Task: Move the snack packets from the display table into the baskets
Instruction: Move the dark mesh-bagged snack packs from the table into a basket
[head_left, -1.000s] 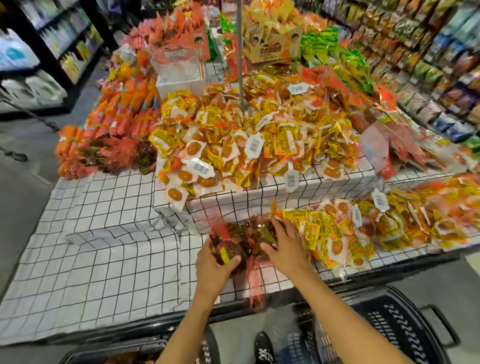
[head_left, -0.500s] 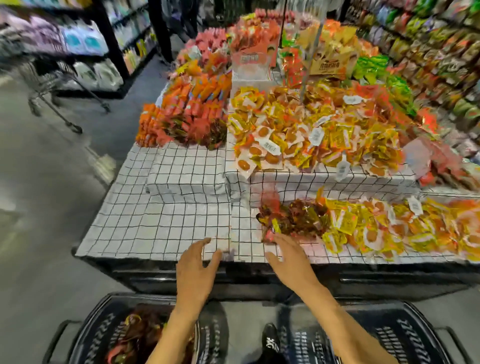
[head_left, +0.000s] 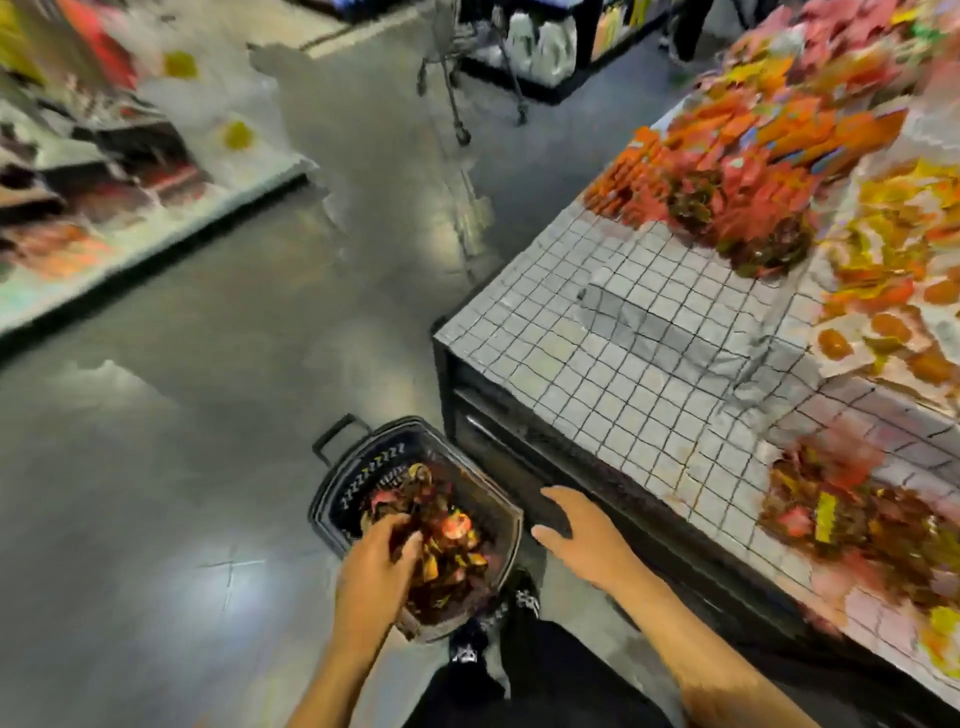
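A black basket (head_left: 332, 499) stands on the floor at the corner of the display table (head_left: 623, 364), part filled with dark red and yellow snack packets (head_left: 452, 551). My left hand (head_left: 374, 561) reaches into it, with fingers and thumb curled round packets on the heap. My right hand (head_left: 587, 540) hovers beside the basket below the table edge, fingers spread and holding nothing. A pile of similar dark packets (head_left: 852, 514) lies on the checked cloth near the table's front edge. The picture is blurred by motion.
Orange, red and yellow packets (head_left: 753, 171) cover the far part of the table. A shopping cart (head_left: 467, 67) stands in the aisle behind. Low shelves (head_left: 78, 182) run along the left. My shoe (head_left: 524, 597) is next to the basket.
The view has swung left and down from the table to the floor basket. My left hand has dropped from the table edge into the basket. My right hand has drawn back off the table.
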